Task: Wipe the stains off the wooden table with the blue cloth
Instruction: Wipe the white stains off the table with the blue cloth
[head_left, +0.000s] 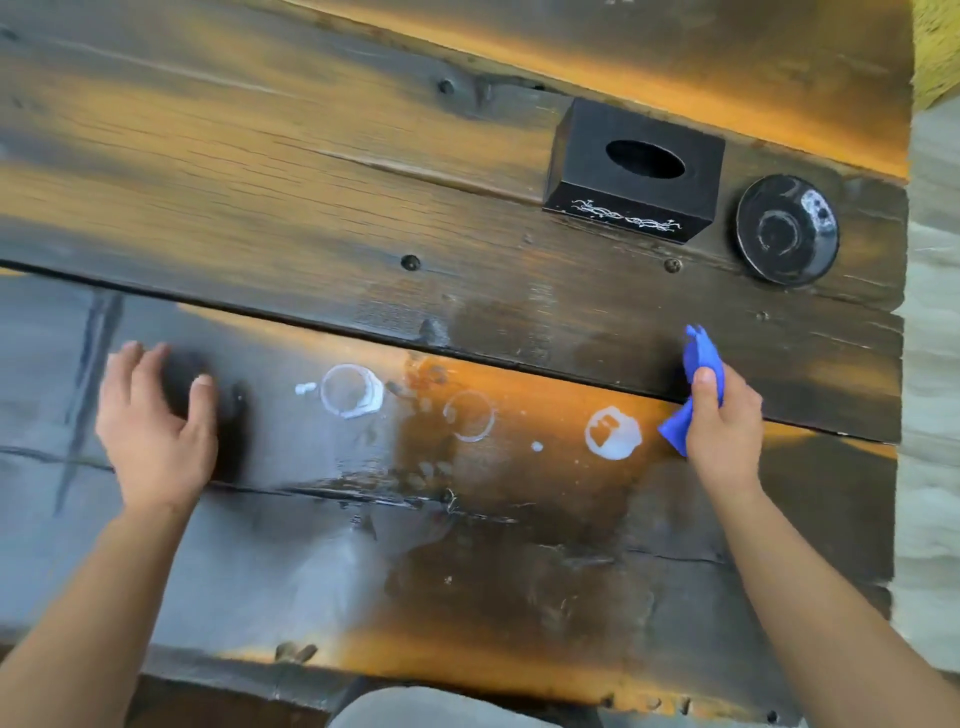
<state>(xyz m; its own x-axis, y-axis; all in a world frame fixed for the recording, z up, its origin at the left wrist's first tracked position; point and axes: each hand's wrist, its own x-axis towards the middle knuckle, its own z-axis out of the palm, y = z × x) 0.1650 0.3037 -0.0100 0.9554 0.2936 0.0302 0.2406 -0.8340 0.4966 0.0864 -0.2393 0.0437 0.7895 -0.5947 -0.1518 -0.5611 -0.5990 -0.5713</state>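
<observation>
Nearest the body, on the wooden table (311, 571), the left hand (156, 431) rests open and empty while the right hand (722, 421) clutches the blue cloth (701, 358) beside the white stains (613, 433). Wiping seems about to begin; next, press leftward across them. Farther back, a black tissue box (634, 171) and dark saucer (787, 228) stand clear.

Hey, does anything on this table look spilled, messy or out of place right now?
Yes. White marks sit on the wooden table: a ring stain, a fainter ring and a filled white blotch, plus small droplets. The blue cloth, bunched in the right hand, hasn't reached them. The tissue box and black dish look fine.
</observation>
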